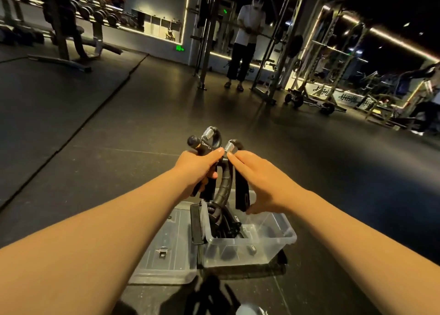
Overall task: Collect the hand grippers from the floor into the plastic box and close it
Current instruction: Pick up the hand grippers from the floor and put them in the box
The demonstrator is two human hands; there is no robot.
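Note:
My left hand [198,166] grips a black hand gripper [207,141] with a steel spring, held up above the box. My right hand [259,186] holds a second black hand gripper [240,191] by its handle, its spring by my fingertips. Both grippers hang over the clear plastic box [273,241], which stands open on the floor with several black hand grippers [223,224] inside. Left of the box, its clear lid [166,243] lies flat on the floor.
Dark rubber gym floor all around. A person [245,41] stands ahead by a squat rack [209,36]. Dumbbell racks [78,10] line the far left, a barbell [309,100] and machines the right. Some dark item [212,293] lies on the floor near me.

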